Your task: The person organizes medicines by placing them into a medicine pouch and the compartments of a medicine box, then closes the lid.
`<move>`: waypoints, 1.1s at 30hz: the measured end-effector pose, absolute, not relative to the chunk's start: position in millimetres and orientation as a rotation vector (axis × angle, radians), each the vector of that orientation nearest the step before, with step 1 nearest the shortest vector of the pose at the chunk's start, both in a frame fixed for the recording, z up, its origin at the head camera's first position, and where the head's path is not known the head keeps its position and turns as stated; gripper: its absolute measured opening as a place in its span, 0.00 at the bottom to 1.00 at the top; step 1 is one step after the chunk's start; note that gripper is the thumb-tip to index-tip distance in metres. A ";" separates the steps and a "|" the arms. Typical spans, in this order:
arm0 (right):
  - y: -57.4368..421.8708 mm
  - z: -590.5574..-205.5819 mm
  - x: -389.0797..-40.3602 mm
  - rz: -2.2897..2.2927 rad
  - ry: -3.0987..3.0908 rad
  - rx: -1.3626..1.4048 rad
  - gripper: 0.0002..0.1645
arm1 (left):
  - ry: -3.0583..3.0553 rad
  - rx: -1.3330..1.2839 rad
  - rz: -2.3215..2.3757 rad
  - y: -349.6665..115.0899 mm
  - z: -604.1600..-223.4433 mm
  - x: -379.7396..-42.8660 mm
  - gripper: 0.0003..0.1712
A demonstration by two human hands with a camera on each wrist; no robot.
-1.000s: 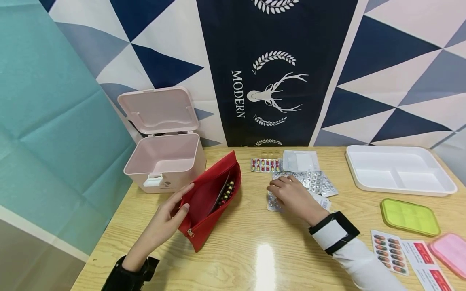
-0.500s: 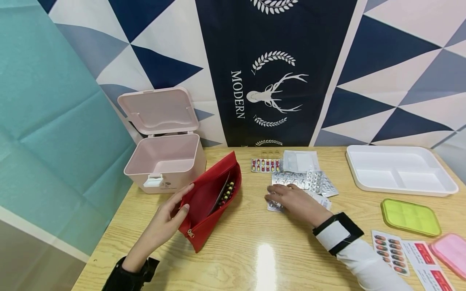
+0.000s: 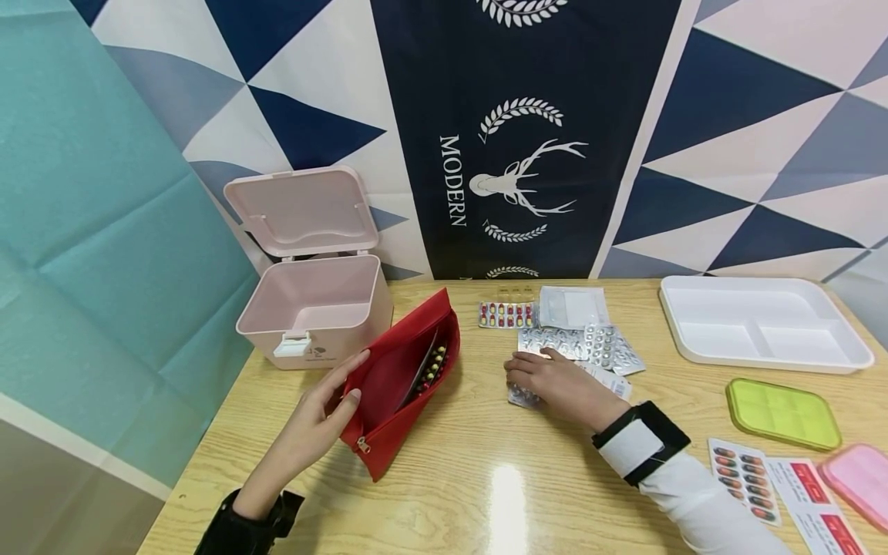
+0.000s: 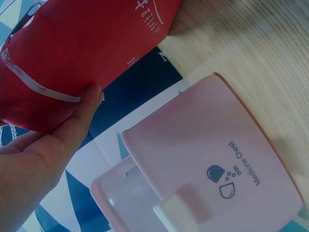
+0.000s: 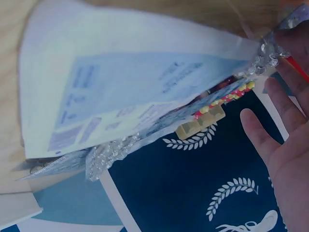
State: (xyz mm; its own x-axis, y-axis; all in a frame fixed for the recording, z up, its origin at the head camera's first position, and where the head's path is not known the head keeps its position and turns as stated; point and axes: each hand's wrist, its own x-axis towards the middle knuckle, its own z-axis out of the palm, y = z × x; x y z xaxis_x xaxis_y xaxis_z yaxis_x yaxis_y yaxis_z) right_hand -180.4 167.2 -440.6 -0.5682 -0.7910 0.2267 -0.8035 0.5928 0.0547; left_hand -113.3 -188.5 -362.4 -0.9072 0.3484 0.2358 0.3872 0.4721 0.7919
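My left hand (image 3: 312,424) grips the rim of a red zip pouch (image 3: 398,432), thumb over the near edge and fingers at the far side. The pouch gapes; a blister pack of yellow and red capsules (image 3: 434,368) stands inside. My right hand (image 3: 565,385) lies over a silver blister pack (image 3: 522,396), partly covered. In the right wrist view, the fingers of the right hand (image 5: 289,159) are spread and loosely bent near the pack's clear bubbles (image 5: 268,55); no clear pinch shows. Beside them stands a white and blue printed packet (image 5: 120,92).
A pink medicine chest (image 3: 312,308) with raised lid stands left. More foil packs (image 3: 555,341) and a red-yellow capsule pack (image 3: 506,315) lie behind the right hand. At right are a white divided tray (image 3: 763,324), green case (image 3: 782,414), pink case (image 3: 860,486) and capsule blister (image 3: 742,482).
My right hand has shifted slightly left over the silver blister pack, its fingers less tucked than a second ago. My left hand and the pouch have stayed put.
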 end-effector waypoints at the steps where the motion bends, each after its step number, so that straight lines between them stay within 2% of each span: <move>1: 166.9 -439.8 -180.1 0.076 -2.591 1.317 0.28 | -2.660 -0.665 -1.447 -188.6 -362.2 -113.2 0.28; 7: 163.6 -432.2 -177.6 0.070 -2.545 1.281 0.30 | -2.661 -0.668 -1.452 -189.1 -361.0 -112.1 0.28; 14: 157.9 -424.2 -175.7 0.113 -2.453 1.272 0.11 | -2.664 -0.670 -1.451 -190.2 -360.3 -110.5 0.28; 21: 156.5 -416.5 -172.0 0.151 -2.452 1.264 0.15 | -2.673 -0.662 -1.446 -191.1 -359.2 -109.2 0.28; 33: 144.8 -393.1 -172.5 0.216 -2.246 1.136 0.09 | -2.670 -0.655 -1.440 -191.1 -360.2 -108.6 0.28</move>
